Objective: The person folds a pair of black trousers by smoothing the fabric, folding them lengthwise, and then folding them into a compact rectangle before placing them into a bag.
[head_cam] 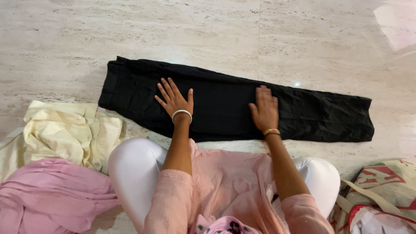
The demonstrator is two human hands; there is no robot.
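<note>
Pale marble floor (216, 30) fills my view. On it, my left hand (175, 99) lies flat, fingers spread wide, palm down on black trousers (225, 104) folded lengthwise, gripping nothing. My right hand (264, 109) presses flat on the same cloth further right, fingers together, holding nothing. I see the trousers stretching left to right just beyond my knees. Near left lie a cream shirt (65, 134) and a pink garment (52, 195); near right sits a printed bag (381, 195).
</note>
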